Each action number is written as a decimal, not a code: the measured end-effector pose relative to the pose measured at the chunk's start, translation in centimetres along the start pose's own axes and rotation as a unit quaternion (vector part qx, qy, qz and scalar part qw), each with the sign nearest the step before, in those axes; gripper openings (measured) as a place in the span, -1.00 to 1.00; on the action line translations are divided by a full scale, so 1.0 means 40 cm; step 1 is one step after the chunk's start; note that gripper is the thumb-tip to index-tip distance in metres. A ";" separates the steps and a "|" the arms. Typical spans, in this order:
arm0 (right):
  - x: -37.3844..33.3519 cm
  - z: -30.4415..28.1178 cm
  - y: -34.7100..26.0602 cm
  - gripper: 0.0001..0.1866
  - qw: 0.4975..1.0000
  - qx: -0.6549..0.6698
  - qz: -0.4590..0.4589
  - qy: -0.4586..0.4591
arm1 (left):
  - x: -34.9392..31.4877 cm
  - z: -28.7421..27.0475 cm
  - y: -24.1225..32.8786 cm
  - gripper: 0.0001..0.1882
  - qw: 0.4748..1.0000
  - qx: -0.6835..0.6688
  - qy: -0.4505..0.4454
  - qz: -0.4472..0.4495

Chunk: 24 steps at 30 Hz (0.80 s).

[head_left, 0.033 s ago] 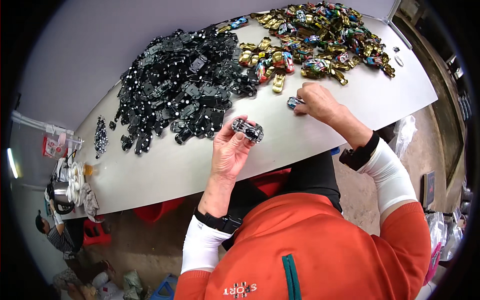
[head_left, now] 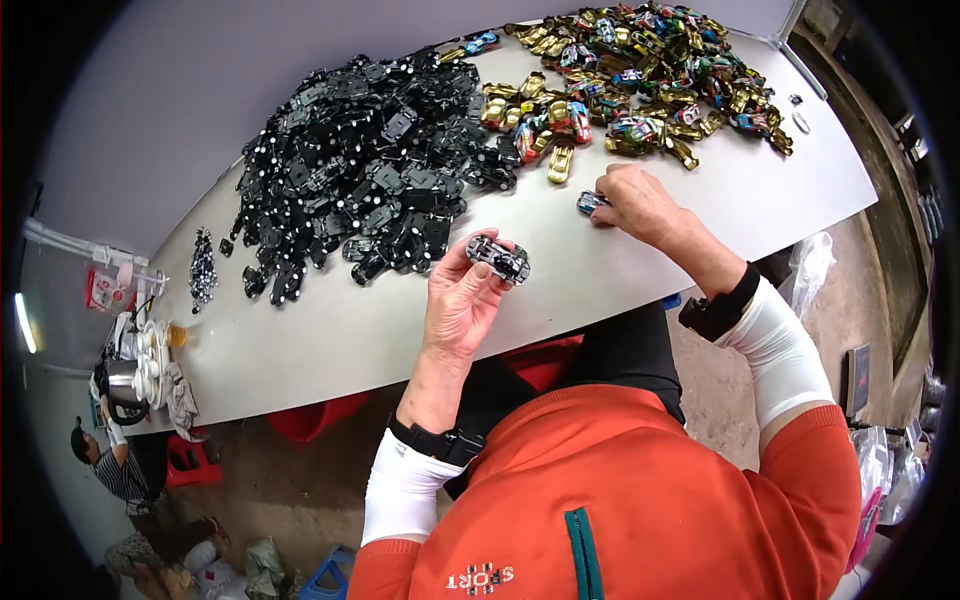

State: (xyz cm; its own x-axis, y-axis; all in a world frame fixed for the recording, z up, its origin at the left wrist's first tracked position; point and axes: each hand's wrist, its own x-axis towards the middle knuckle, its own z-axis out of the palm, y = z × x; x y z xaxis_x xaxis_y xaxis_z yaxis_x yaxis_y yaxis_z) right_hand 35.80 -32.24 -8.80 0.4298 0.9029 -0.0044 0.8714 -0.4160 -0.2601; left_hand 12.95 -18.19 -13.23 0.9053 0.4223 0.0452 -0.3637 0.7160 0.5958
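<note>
Above the near part of the table, my left hand (head_left: 462, 305) grips a silver-grey and black toy car (head_left: 499, 260) between thumb and fingers. Farther right, my right hand (head_left: 640, 207) is closed around one end of a blue and white toy car (head_left: 591, 202) at the tabletop; its fingertips are partly hidden. Left of my hands rises a large heap of black toy car chassis (head_left: 350, 170) with small pale wheels. Beyond my right hand spreads a pile of gold and multicoloured toy car bodies (head_left: 640, 80), and a single gold car body (head_left: 561, 163) lies at its near edge.
On the white table (head_left: 300, 345), a small strip of black and white parts (head_left: 203, 272) lies left of the chassis heap. Dishes and a metal pot (head_left: 125, 385) stand at the far left end. Another person (head_left: 118, 465) is beyond them. Red stools (head_left: 192, 462) stand below.
</note>
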 end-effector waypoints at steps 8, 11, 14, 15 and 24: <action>-0.004 0.023 0.031 -0.69 0.995 0.087 -0.049 -0.026 | 0.002 -0.014 -0.005 -0.60 1.000 0.016 0.012 0.007; -0.009 0.029 0.049 -0.67 0.994 0.038 -0.098 0.011 | 0.004 -0.015 -0.013 -0.62 1.000 0.011 0.023 0.001; -0.027 0.025 0.060 -0.78 0.984 0.091 -0.016 0.154 | 0.002 -0.018 -0.017 -0.63 0.999 0.010 0.032 -0.002; -0.030 0.025 0.064 -0.81 0.972 0.114 0.035 0.204 | 0.003 -0.018 -0.017 -0.64 0.999 0.009 0.035 -0.004; 0.002 0.050 0.000 -0.57 0.996 0.046 0.066 0.042 | -0.009 0.010 -0.001 -0.61 1.000 0.006 -0.008 0.008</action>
State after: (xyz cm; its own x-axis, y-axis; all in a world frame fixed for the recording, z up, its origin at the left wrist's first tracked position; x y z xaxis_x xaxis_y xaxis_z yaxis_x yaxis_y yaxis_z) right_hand 35.36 -31.95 -10.71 0.5600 0.8277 0.0356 0.7825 -0.5144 -0.3509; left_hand 12.72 -18.61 -12.95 0.9026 0.4251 0.0674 -0.3761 0.7029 0.6038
